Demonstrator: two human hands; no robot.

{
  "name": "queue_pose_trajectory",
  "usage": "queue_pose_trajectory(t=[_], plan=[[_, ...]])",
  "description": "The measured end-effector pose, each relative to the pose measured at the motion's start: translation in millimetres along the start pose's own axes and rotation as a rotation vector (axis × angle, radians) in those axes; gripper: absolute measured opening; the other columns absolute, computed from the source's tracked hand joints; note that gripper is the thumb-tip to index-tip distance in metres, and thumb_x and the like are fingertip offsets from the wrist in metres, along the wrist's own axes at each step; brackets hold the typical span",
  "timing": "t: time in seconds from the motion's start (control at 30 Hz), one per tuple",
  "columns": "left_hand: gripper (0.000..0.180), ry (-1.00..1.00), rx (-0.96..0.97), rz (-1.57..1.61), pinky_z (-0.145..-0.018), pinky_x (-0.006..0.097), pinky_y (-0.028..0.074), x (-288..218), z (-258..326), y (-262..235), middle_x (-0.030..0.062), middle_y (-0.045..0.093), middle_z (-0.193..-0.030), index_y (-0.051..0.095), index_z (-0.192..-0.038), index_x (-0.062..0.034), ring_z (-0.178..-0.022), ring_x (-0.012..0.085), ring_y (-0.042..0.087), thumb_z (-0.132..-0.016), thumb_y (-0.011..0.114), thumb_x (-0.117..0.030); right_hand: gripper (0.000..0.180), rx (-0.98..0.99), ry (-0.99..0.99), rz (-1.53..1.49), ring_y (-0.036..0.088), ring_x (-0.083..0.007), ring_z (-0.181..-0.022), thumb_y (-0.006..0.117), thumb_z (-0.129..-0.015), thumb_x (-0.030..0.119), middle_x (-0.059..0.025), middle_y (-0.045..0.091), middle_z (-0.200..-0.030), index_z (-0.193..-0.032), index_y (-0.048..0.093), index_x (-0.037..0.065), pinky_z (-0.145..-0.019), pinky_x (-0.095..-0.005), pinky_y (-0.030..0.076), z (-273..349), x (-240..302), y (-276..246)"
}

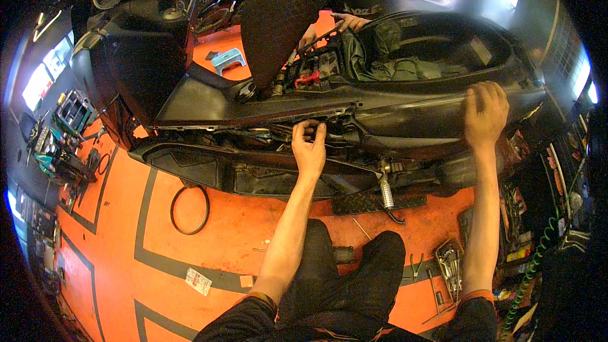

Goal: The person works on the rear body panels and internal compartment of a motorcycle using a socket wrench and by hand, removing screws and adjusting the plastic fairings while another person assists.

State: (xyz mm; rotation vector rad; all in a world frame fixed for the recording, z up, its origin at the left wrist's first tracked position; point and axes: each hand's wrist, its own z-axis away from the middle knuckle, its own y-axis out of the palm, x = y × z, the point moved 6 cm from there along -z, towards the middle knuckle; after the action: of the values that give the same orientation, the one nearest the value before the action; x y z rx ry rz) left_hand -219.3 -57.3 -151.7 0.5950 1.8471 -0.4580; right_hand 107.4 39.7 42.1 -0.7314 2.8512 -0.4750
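A black scooter (253,104) lies across the view, its side bodywork facing me. My left hand (309,144) is at the gap below the middle side trim, with its fingers curled inward. Whatever those fingers pinch is too small or hidden to make out. Cables and dark parts show in the gap around them. Farther right, my right hand (486,114) rests against the rear side panel (411,120), its fingers bent over the panel's upper part. Below the gap runs the black footboard (272,177).
Across the scooter, another person's hands (345,22) are near the open seat compartment (437,44). The raised seat (285,12) stands upright. A black ring-shaped belt (190,210), pliers (415,266) and a metal tool tray (449,266) lie on the orange floor. A green coiled hose (538,266) hangs right.
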Motion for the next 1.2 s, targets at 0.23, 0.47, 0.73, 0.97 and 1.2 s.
queue_pose_trajectory(t=[0.23, 0.47, 0.73, 0.97, 1.2], plan=[[0.019, 0.036, -0.019, -0.020, -0.076, 0.034, 0.042, -8, 3, 0, 0.0085, 0.053, -0.098, 0.061, -0.097, -0.0014, -0.087, 0.0199, 0.052, -0.090, 0.055, -0.018, 0.019, -0.001, 0.003, -0.002, 0.053, -0.0265, -0.105, 0.059, -0.083, 0.026, -0.0054, 0.063, -0.099, -0.088, 0.065, 0.009, -0.091, -0.0388, 0.037, 0, -3, 1], [0.023, 0.116, -0.045, -0.041, -0.078, 0.037, 0.041, -12, 4, -3, 0.0084, 0.050, -0.095, 0.059, -0.098, -0.0005, -0.090, 0.0215, 0.050, -0.089, 0.057, -0.022, 0.019, 0.003, 0.004, -0.012, 0.053, -0.0261, -0.106, 0.058, -0.083, 0.026, -0.0050, 0.063, -0.099, -0.089, 0.065, 0.010, -0.091, -0.0391, 0.037, 2, -2, 4], [0.023, 0.186, -0.072, 0.027, -0.074, 0.034, 0.042, -17, 3, -4, 0.0091, 0.052, -0.092, 0.060, -0.092, 0.0005, -0.084, 0.0208, 0.051, -0.088, 0.059, -0.022, 0.024, -0.028, -0.034, 0.057, 0.053, -0.0270, -0.106, 0.057, -0.085, 0.031, -0.0065, 0.063, -0.103, -0.093, 0.066, 0.009, -0.091, -0.0392, 0.039, 4, -8, 9], [0.023, 0.230, -0.104, 0.103, -0.075, 0.030, 0.044, -8, -3, -4, 0.0094, 0.061, -0.087, 0.063, -0.091, 0.0004, -0.081, 0.0202, 0.057, -0.080, 0.068, -0.019, 0.024, -0.007, -0.116, -0.005, 0.057, -0.0299, -0.098, 0.057, -0.086, 0.027, -0.0108, 0.065, -0.096, -0.089, 0.066, 0.004, -0.086, -0.0377, 0.043, -2, -6, 5], [0.025, 0.292, -0.134, 0.005, -0.070, 0.030, 0.045, -2, -2, -4, 0.0072, 0.059, -0.085, 0.061, -0.090, 0.0009, -0.075, 0.0154, 0.054, -0.081, 0.068, -0.022, 0.027, 0.015, -0.115, 0.030, 0.057, -0.0291, -0.101, 0.057, -0.086, 0.029, -0.0096, 0.065, -0.101, -0.093, 0.067, 0.005, -0.088, -0.0378, 0.043, 0, -11, 11]])
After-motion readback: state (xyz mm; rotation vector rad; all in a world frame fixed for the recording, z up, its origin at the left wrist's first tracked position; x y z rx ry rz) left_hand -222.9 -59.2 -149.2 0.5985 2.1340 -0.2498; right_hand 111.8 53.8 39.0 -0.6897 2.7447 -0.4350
